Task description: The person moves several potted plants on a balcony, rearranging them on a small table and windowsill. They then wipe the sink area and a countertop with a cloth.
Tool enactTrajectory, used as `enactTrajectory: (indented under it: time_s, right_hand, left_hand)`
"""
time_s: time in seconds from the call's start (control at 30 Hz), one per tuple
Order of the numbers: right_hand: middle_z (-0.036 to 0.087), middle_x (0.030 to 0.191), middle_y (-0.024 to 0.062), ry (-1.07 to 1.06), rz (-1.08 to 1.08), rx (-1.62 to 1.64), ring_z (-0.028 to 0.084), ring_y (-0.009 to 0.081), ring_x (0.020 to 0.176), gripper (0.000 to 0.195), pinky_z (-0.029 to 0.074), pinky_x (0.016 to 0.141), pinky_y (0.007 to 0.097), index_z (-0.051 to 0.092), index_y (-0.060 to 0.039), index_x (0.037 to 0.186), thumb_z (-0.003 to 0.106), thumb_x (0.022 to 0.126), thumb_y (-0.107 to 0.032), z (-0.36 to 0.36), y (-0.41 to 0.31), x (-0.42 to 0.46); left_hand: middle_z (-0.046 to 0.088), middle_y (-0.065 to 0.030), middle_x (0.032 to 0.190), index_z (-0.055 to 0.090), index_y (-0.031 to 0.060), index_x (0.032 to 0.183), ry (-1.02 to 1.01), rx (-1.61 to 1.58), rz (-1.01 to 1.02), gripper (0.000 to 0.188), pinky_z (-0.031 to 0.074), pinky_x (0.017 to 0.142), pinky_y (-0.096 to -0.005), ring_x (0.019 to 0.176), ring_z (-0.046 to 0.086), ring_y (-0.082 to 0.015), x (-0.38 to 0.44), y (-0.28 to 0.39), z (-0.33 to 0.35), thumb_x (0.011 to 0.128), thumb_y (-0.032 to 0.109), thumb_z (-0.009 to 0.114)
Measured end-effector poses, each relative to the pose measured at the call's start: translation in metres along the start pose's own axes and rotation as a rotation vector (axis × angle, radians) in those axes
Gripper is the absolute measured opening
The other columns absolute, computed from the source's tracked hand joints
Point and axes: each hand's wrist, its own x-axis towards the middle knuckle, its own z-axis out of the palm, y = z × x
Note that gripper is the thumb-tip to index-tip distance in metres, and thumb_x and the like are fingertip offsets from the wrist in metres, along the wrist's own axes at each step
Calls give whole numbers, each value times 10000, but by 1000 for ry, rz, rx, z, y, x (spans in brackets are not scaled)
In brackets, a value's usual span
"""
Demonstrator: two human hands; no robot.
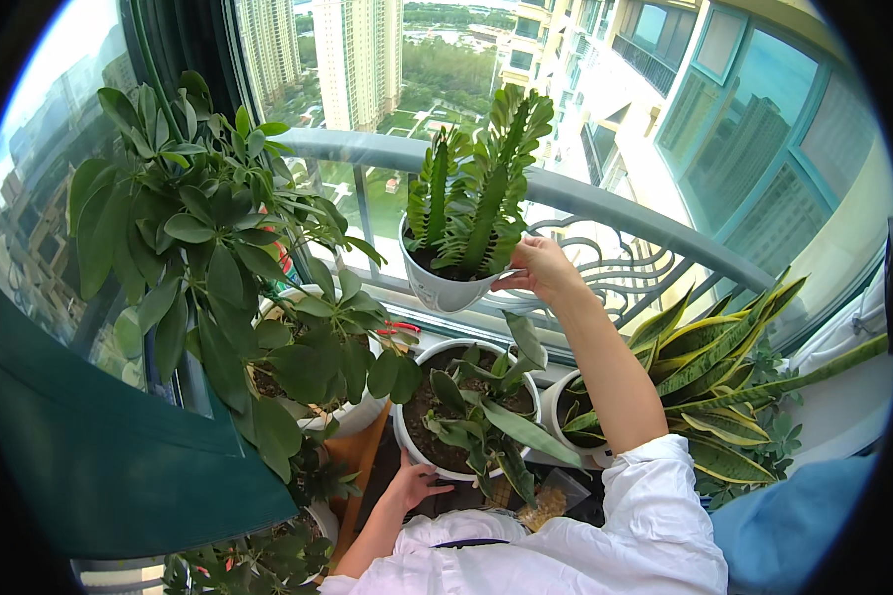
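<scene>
My right hand (539,269) pinches the right rim of a white pot (446,286) at the railing side. Tall, ridged cactus-like succulents (484,201) with small leaves grow from its soil. Nearer to me is a larger, round white pot (405,439) holding dark soil and a low plant (484,416) with broad, drooping leaves. My left hand (415,485) is at this pot's near-left side, thumb and fingers spread along its outer wall. Whether those fingers grip the pot is not clear.
A leafy schefflera (216,245) crowds the left. Red-handled pruners (402,327) lie behind the middle pot. Variegated snake plants (714,364) lean out at right. A clear plastic bag (551,502) lies near my shirt. Beyond the glass runs a grey metal railing (640,223).
</scene>
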Motion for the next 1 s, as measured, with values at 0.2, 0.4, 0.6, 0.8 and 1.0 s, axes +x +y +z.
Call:
enactTrajectory:
  time_s: [0.2,0.4,0.6,0.8,1.0]
  right_hand:
    - [598,824,117,-41,71,-26,670,238,694,136,645,651,389,540,1,772,606,856,-82,-6,44,33]
    - [579,817,93,-72,130,-27,661,223,720,96,642,629,393,539,12,784,591,847,-39,-10,87,59]
    - [631,846,125,-102,170,-80,697,274,698,140,625,633,393,541,7,835,630,871,-95,-16,138,91]
    - [579,790,95,-117,194,-82,678,268,628,114,623,544,389,537,15,797,636,810,-40,-6,180,122]
    - [572,776,92,-147,223,-102,670,268,622,107,628,545,418,524,-4,777,615,829,-26,-15,219,147]
  left_hand:
    - [246,-219,1465,-96,439,1495,-4,6,-13,1081,447,930,-698,1297,392,-443,0,2,2,824,-111,549]
    - [337,-182,1415,-112,384,1502,34,38,-11,1042,445,950,-688,1236,471,-397,2,1,3,852,-94,548]
    - [370,-168,1416,-18,348,1495,-11,21,-37,937,460,953,-674,1238,492,-391,12,-4,-14,869,-80,533]
    - [602,-148,1215,494,34,1282,137,10,-14,427,476,946,-543,1125,571,-319,7,-7,-4,871,12,609]
    - [532,-115,1256,278,267,1433,115,54,61,712,455,947,-615,1137,559,-319,-4,0,17,861,6,612]
